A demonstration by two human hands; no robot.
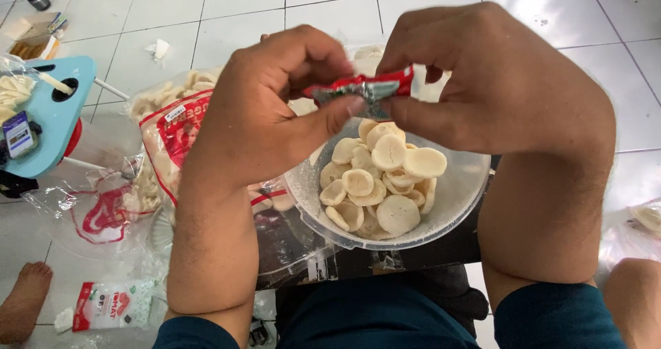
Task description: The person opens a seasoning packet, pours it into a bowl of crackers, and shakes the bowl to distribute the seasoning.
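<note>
Both hands, L & R, pinch red sachet btwn fingertips, above cracker bowl.

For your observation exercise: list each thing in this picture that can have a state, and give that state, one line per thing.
Left hand: closed, pinching the small red sachet.
Right hand: closed, pinching the sachet's other end.
Small red sachet: held above the bowl, whether torn cannot be told.
Clear plastic bowl: uncovered, partly filled with pale round crackers.
Large cracker bag: lying down, holding crackers.

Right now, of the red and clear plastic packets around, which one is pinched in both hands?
The small crumpled red and silver packet, pinched between left hand and right hand above the clear plastic bowl of crackers. The other packets lie on the floor.
</note>
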